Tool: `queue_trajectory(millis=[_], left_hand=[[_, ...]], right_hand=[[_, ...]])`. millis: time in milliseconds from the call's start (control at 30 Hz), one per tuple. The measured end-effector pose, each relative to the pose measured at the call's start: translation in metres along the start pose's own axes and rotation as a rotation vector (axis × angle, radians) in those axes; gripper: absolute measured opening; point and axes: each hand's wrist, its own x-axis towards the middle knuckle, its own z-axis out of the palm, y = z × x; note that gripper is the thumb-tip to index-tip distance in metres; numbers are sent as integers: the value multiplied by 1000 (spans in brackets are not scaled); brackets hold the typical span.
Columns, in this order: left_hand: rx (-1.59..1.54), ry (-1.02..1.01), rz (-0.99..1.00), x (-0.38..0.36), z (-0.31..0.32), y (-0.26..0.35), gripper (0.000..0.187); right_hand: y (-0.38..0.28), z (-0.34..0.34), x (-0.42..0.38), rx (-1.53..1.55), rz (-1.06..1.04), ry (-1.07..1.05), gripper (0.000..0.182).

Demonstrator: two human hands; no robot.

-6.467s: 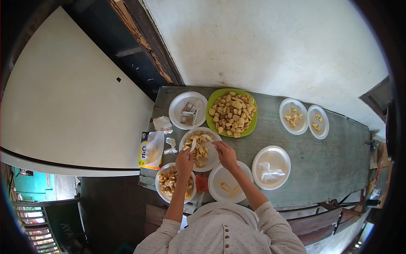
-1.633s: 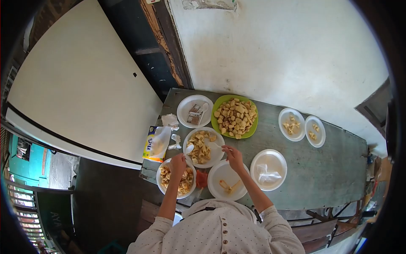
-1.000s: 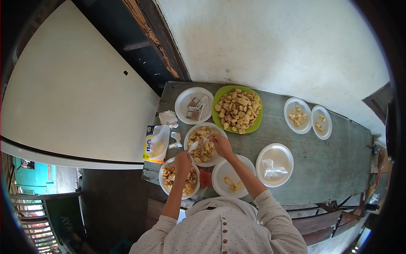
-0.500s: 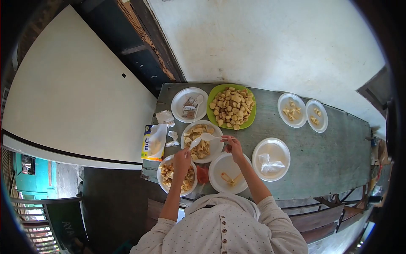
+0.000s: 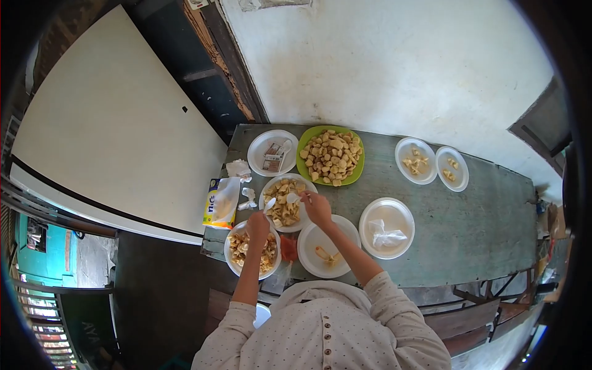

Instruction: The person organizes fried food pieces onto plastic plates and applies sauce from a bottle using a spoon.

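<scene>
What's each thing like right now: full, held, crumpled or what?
Left hand: holding a spoon
Right hand: holding another spoon
Plate under the spoons: holding food
Green plate: heaped full
Tissues: crumpled
Far-right plate: mostly bare
Plastic bag: crumpled, on a plate

- Spoons (image 5: 270,204): white
- Chunks (image 5: 283,216): golden tan
- Round plates (image 5: 311,243): white
- Square plate (image 5: 300,166): lime green
- Sachet (image 5: 288,248): red
- Packet (image 5: 222,203): white, yellow and dark blue, orange along the bottom
- Shirt (image 5: 283,336): off-white with small dark dots
- Buttons (image 5: 327,333): brown
- Table (image 5: 468,228): grey-green
- Wall (image 5: 394,74): white with faint brownish stains
- Panel (image 5: 117,142): cream
</scene>
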Motion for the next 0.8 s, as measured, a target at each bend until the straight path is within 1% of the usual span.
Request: queue_trajectory(millis=[67,133,167,200,267,333,367,433,467,533,567,633,800], left_hand=[[13,2,-14,6,8,6,17],[30,5,-30,10,9,13,17],[43,-9,-50,10,10,15,17],[56,-25,-71,9,11,19,17],[52,-42,-63,8,12,23,17],[57,-59,-56,4,11,25,17],[47,-24,-25,2,10,26,17],[36,13,10,1,8,25,17],[12,0,14,-2,7,23,16],[-13,-17,25,-6,6,25,16],[-12,-28,37,-9,6,25,16],[-6,-43,51,-12,5,25,15],[-61,11,62,-15,3,20,17]], right_hand=[[-14,6,1,-278,-70,22,26],[-30,9,3,-276,-78,39,26],[-33,12,5,-346,-54,-3,26],[-29,18,7,-417,-28,-45,26],[-19,28,10,-397,-23,-43,27],[-13,33,12,-309,96,-71,27],[-9,34,10,-302,98,-70,27],[13,36,5,-116,-54,67,28],[24,37,3,-116,-51,70,28],[36,33,1,330,239,-16,29],[42,30,-1,331,242,-11,29],[41,17,-7,623,465,-92,31],[42,12,-9,706,515,-104,32]])
